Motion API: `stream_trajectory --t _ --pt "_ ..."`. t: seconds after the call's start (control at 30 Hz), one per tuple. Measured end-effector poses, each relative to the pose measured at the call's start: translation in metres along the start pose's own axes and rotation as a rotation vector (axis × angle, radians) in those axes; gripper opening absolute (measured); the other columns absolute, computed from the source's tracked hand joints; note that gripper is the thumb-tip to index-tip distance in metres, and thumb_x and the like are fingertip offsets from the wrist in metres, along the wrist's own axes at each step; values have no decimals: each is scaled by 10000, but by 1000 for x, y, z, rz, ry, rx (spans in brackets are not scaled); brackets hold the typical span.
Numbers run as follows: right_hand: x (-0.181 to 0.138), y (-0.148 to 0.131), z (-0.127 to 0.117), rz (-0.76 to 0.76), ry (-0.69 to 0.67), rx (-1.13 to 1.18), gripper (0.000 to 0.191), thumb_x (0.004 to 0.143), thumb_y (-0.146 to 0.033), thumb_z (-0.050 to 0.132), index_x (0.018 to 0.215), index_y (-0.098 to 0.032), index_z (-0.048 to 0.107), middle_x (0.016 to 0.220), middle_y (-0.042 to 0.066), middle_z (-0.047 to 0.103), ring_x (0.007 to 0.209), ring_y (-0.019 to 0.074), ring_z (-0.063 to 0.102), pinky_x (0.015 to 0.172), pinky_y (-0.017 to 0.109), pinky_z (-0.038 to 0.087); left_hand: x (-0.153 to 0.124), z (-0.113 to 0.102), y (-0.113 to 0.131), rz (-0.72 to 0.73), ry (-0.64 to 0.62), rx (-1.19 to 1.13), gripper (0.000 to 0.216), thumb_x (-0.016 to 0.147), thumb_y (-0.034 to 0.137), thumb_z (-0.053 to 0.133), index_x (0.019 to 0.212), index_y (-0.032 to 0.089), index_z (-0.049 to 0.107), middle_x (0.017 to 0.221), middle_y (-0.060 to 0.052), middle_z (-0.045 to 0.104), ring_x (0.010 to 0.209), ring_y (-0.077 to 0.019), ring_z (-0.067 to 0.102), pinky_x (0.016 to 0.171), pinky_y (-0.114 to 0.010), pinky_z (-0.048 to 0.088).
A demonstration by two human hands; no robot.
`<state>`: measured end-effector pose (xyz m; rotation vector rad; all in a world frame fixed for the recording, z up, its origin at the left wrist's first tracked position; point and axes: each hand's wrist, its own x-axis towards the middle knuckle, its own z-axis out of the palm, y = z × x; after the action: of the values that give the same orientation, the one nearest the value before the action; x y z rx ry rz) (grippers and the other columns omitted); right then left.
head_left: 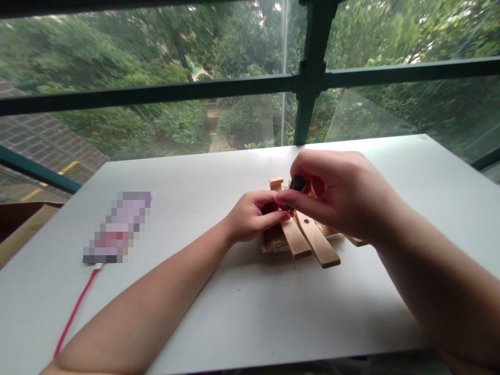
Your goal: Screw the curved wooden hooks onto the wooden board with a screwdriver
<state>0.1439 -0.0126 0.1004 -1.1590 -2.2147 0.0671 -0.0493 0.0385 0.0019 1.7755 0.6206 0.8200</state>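
Note:
My right hand (336, 195) hovers over a small pile of light wooden slats (312, 242) on the white table (242, 307). Its thumb and fingers pinch a small black part (297, 183). My left hand (252, 214) lies just left of the slats with its fingers curled closed on something dark that I cannot make out. The fingertips of both hands meet above the slats. A short wooden block (276, 183) pokes out behind the hands. Part of the pile is hidden under my right hand.
A blurred-out flat object (117, 227) lies at the table's left, with a red cord (76, 307) running from it toward the near edge. Behind the table's far edge stands a large window with a dark green frame (308, 78). A cardboard box (19, 229) sits beyond the left edge.

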Motion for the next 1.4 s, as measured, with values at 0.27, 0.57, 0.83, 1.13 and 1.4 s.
stream_trajectory --t 0.27,0.57,0.83,1.13,1.4 --pt "-3 5 -10 -102 -230 266 374 835 -79 483 1169 -209 594 997 19 683 796 119 596 686 246 428 1 -1 0 -1 -42 -96 206 812 302 725 918 126 722 855 -71 708 769 -159 656 705 -259 537" --pt "0 0 -1 -10 -41 125 74 834 -262 643 858 -194 628 715 -25 603 591 79 465 575 243 343 0 -1 3 38 -72 -25 197 849 307 677 913 130 736 832 -69 721 755 -155 660 675 -237 534" --pt "-3 -2 1 -61 -80 230 230 848 -216 582 1076 -186 593 926 30 655 727 118 532 639 250 389 2 -2 6 89 -73 84 187 855 302 671 862 130 743 818 -76 732 781 -172 682 702 -250 553" --pt "-1 5 -9 -46 -172 225 231 847 -187 572 1057 -209 668 788 -25 658 638 79 512 610 212 361 2 -5 5 108 -138 79 225 887 319 635 952 145 762 861 -98 745 820 -194 708 742 -284 596" --pt "0 0 6 47 25 104 178 778 -313 685 733 -190 564 617 -51 498 560 73 370 543 229 259 1 -8 2 119 -75 143 242 904 348 583 913 139 706 818 -65 687 768 -163 638 683 -252 532"
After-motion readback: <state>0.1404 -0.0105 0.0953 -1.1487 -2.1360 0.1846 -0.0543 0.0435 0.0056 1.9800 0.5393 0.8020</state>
